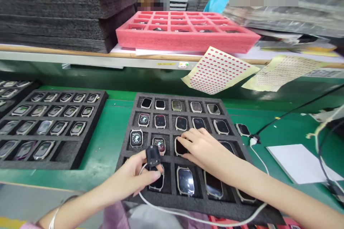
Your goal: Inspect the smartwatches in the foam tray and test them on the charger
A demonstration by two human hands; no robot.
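A black foam tray point(168, 166) in front of me holds rows of smartwatch cases without straps, some with lit dials. My left hand point(138, 175) pinches a small black block point(153, 156) with a white cable point(172, 213) running from it. That block is over the tray's left part, just below a watch with a lit dial point(159, 144). With fingertips and thumb at its edges, my right hand point(201, 146) grips a dark-screened smartwatch point(181, 146) in the third row. Another lit watch point(137, 138) sits askew at the left end of that row.
A second watch tray point(77, 146) lies to the left. One watch point(243, 129) rests on the green bench beside a cable plug and a white pad point(298, 162). Above, a shelf carries a pink foam tray point(185, 39) and black foam stacks point(53, 30); sticker sheets point(219, 69) hang down.
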